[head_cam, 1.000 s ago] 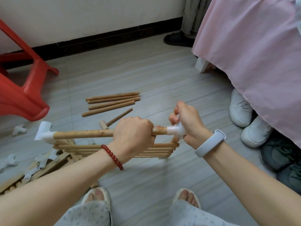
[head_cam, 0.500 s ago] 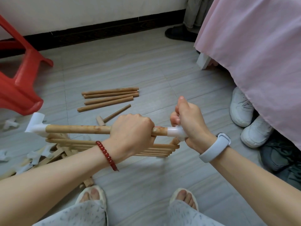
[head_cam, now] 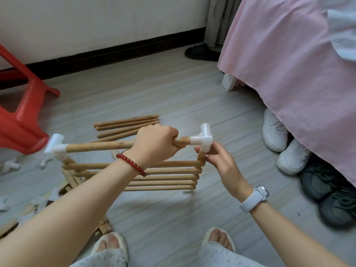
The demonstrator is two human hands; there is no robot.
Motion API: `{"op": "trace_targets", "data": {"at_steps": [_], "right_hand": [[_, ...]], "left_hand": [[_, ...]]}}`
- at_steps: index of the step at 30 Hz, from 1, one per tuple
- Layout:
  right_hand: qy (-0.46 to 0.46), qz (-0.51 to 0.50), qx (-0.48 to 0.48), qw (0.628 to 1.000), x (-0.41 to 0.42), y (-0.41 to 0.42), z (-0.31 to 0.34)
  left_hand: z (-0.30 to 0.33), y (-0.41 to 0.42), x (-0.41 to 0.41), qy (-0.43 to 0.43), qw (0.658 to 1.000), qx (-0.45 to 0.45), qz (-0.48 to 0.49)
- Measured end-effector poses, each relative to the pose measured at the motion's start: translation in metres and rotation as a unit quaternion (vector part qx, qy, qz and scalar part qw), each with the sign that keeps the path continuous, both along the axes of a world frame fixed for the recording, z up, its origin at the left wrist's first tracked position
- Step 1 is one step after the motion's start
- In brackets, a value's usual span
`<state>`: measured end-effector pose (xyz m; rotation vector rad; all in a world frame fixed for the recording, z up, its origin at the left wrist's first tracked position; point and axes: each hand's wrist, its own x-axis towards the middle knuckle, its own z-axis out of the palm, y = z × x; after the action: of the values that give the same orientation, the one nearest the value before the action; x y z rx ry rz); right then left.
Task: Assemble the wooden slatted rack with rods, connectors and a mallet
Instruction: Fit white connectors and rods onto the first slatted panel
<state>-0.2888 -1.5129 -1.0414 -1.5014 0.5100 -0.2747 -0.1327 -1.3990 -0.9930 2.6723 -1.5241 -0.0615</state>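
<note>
A wooden top rod point(head_cam: 100, 146) runs level above the floor, with a white plastic connector point(head_cam: 202, 139) on its right end and another white connector point(head_cam: 54, 149) on its left end. My left hand point(head_cam: 156, 145) is wrapped around the rod near the right end. My right hand point(head_cam: 217, 160) pinches the short upright post point(head_cam: 201, 155) just under the right connector. Below hangs the slatted panel point(head_cam: 165, 177) of several parallel rods. Loose rods point(head_cam: 126, 124) lie on the floor behind. No mallet is clearly visible.
A red plastic stool point(head_cam: 23, 120) stands at the left. Spare white connectors point(head_cam: 10, 166) and wood pieces are scattered at the lower left. A pink bed skirt point(head_cam: 289, 74) fills the right, with white point(head_cam: 275, 130) and dark shoes point(head_cam: 327, 189) beneath. My slippered feet point(head_cam: 109, 241) are at the bottom.
My right hand has let go of the right connector and dropped to the post beneath it, leaving the connector exposed. The rack sits higher and more upright in view.
</note>
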Motion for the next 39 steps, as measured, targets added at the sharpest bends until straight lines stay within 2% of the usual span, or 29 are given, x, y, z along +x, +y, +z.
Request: {"op": "trace_targets", "data": {"at_steps": [3, 6, 9, 13, 15, 17, 20, 23, 25, 27, 29, 32, 36, 39], "right_hand": [[0.061, 0.047, -0.081, 0.994, 0.003, 0.000, -0.020], [0.088, 0.060, -0.120, 0.987, 0.006, -0.002, -0.030], [0.054, 0.045, -0.130, 0.989, 0.006, 0.001, -0.035], [-0.036, 0.014, -0.155, 0.987, 0.017, -0.001, -0.007], [-0.085, 0.008, -0.205, 0.975, 0.027, -0.011, 0.026], [-0.096, 0.022, -0.302, 0.948, 0.037, -0.020, 0.054], [-0.080, 0.050, -0.486, 0.869, 0.044, -0.021, 0.075], [-0.075, 0.108, -0.603, 0.787, 0.047, -0.008, 0.080], [-0.041, 0.153, -0.628, 0.762, 0.048, 0.005, 0.079], [0.026, 0.202, -0.624, 0.755, 0.047, 0.023, 0.072], [0.079, 0.242, -0.632, 0.731, 0.047, 0.043, 0.061], [0.109, 0.298, -0.649, 0.691, 0.045, 0.067, 0.045], [0.110, 0.299, -0.657, 0.684, 0.046, 0.072, 0.042], [0.105, 0.300, -0.660, 0.681, 0.047, 0.076, 0.041]], "left_hand": [[0.005, -0.002, -0.003, 0.030, 0.999, 0.000, -0.012], [0.013, -0.009, -0.014, 0.102, 0.990, -0.009, -0.095], [0.014, -0.021, -0.023, 0.074, 0.981, -0.014, -0.180], [0.036, -0.027, -0.015, 0.041, 0.956, -0.165, -0.239], [0.061, -0.024, -0.005, 0.024, 0.947, -0.226, -0.229], [0.084, -0.013, 0.003, 0.002, 0.943, -0.249, -0.219], [0.099, 0.016, 0.008, -0.041, 0.963, -0.191, -0.183], [0.097, 0.045, 0.001, -0.089, 0.990, -0.006, -0.111], [0.087, 0.054, -0.003, -0.090, 0.986, 0.107, -0.093], [0.071, 0.064, -0.010, -0.061, 0.982, 0.159, -0.079], [0.051, 0.077, -0.018, -0.023, 0.980, 0.190, -0.061], [0.022, 0.095, -0.026, 0.015, 0.977, 0.210, -0.027], [0.002, 0.095, -0.023, 0.004, 0.989, 0.123, 0.078], [-0.007, 0.094, -0.023, 0.002, 0.989, 0.099, 0.112]]}}
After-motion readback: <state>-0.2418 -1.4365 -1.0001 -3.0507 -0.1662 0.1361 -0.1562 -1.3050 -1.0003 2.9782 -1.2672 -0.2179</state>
